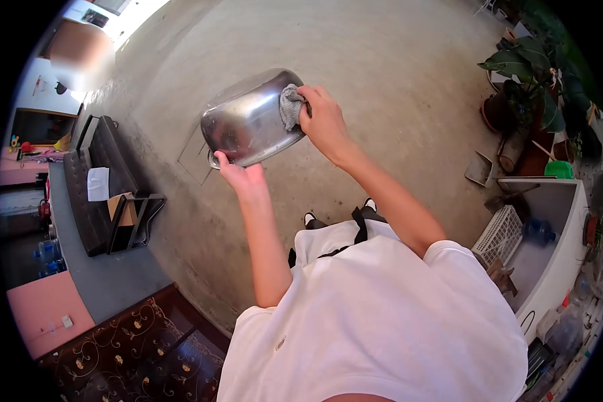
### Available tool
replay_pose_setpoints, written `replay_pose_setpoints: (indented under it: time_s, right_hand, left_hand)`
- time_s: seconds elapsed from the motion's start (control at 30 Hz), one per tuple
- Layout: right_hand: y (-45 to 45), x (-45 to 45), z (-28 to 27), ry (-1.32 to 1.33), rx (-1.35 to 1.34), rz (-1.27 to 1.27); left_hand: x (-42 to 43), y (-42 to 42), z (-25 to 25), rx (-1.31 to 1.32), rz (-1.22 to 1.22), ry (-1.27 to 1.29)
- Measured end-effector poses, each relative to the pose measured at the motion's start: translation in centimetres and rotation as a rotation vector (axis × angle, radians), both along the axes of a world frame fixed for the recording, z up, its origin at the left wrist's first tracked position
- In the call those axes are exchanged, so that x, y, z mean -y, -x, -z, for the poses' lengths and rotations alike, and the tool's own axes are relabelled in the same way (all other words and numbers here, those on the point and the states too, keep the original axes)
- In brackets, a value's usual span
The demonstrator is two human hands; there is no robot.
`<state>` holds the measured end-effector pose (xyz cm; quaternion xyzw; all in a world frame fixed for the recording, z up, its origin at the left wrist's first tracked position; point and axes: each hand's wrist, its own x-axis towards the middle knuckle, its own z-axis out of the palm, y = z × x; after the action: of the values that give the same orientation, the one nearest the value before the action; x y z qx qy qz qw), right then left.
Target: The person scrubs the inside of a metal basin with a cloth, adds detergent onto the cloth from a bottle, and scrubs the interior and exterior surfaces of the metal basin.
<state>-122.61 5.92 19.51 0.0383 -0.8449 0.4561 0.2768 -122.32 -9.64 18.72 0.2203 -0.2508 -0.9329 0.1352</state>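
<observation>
A shiny metal basin (251, 114) is held up in front of me, tilted on its side, its outer surface facing me. My left hand (241, 175) grips the basin's near rim at the lower left, thumb against the metal and the other fingers hidden behind it. A crumpled grey cloth (291, 107) is pressed against the basin's right end. My right hand (323, 119) is closed on that cloth, with its fingers bent around it. What lies inside the basin is hidden from this side.
Concrete floor (395, 87) spreads ahead. At left stands a dark padded bench (107, 181) with a white paper on it. Potted plants (516, 67), a dustpan (479, 169), and a white crate (501, 234) line the right side. A patterned dark tabletop (134, 348) is at lower left.
</observation>
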Motion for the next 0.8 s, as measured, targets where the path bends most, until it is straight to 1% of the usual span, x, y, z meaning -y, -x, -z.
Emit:
replay_pose_setpoints:
  time_s: [0.07, 0.1, 0.13, 0.17, 0.2, 0.23, 0.27, 0.3, 0.37, 0.4, 0.43, 0.47, 0.5, 0.53, 0.57, 0.6, 0.63, 0.7, 0.73, 0.77, 0.8]
  right_hand:
    - [-0.7, 0.9, -1.9, 0.114, 0.129, -0.094]
    - [-0.8, 2.0, -1.8, 0.120, 0.131, -0.108]
    - [-1.0, 3.4, -1.5, -0.051, 0.014, -0.262]
    - [-1.2, 3.8, -1.2, -0.220, -0.106, -0.410]
    - [-1.0, 2.9, -1.6, -0.217, -0.109, -0.412]
    - [-0.4, 1.3, -2.5, -0.187, -0.171, -0.366]
    - [0.0, -0.2, -2.8, -0.156, -0.229, -0.324]
    - [0.8, -1.8, -2.6, -0.156, -0.231, -0.339]
    - [2.6, -4.5, -2.2, -0.186, -0.003, -0.094]
    - [2.4, -4.1, -1.9, -0.174, -0.001, -0.073]
    - [1.6, -2.8, -1.9, -0.178, -0.010, -0.079]
    - [0.6, -1.0, -2.0, -0.191, -0.094, -0.206]
    - [0.0, 0.4, -2.2, -0.203, -0.175, -0.334]
    - [-0.1, 1.3, -2.6, -0.205, -0.177, -0.341]
    - [-0.2, 2.2, -3.1, -0.288, -0.178, -0.394]
    - [-0.1, 2.9, -3.6, -0.374, -0.183, -0.446]
    - [0.5, 2.5, -4.2, -0.377, -0.189, -0.456]
    - [2.6, 0.3, -5.0, -0.278, -0.198, -0.350]
    - [3.3, -0.3, -4.6, -0.285, -0.205, -0.360]
    - [4.0, -0.7, -4.1, -0.285, -0.178, -0.311]
    - [4.3, -0.5, -4.2, -0.286, -0.150, -0.262]
  left_hand:
    - [-1.5, -0.4, -0.4, -0.003, -0.056, -0.029]
    - [-2.3, -0.4, -0.7, 0.031, -0.014, -0.001]
    - [-3.0, -0.7, -0.7, 0.067, 0.030, 0.024]
    - [-3.2, -0.9, -0.5, 0.071, 0.021, 0.029]
    - [-3.1, -0.8, -0.2, 0.067, 0.018, 0.015]
    - [-3.3, -0.5, -0.1, 0.057, 0.013, -0.003]
    - [-3.5, -0.5, 0.2, -0.032, -0.031, -0.022]
    - [-3.6, -0.8, 0.4, -0.033, -0.046, -0.023]
    - [-3.5, -1.0, 0.4, -0.024, -0.160, -0.039]
    - [-3.9, -1.3, 0.0, -0.030, -0.169, -0.040]
    - [-4.6, -1.6, -0.8, -0.030, -0.160, -0.010]
    - [-5.1, -1.7, -1.3, -0.028, -0.151, 0.019]
    - [-4.5, -1.6, 0.2, -0.032, -0.159, 0.015]
    - [-3.2, -1.4, 2.9, -0.246, 0.016, -0.076]
    - [-2.2, -1.4, 4.4, -0.456, 0.196, -0.162]
    - [-4.1, -2.0, 0.3, -0.094, 0.010, 0.039]
    - [-4.1, -1.9, -0.4, -0.099, -0.001, 0.037]
    - [-3.5, -1.9, -1.1, 0.076, -0.159, -0.026]
    - [-3.2, -2.1, -1.7, 0.050, -0.157, -0.021]
    - [-2.6, -1.9, -1.6, 0.040, -0.164, -0.029]
    - [-2.0, -1.8, -1.6, 0.010, -0.170, 0.017]
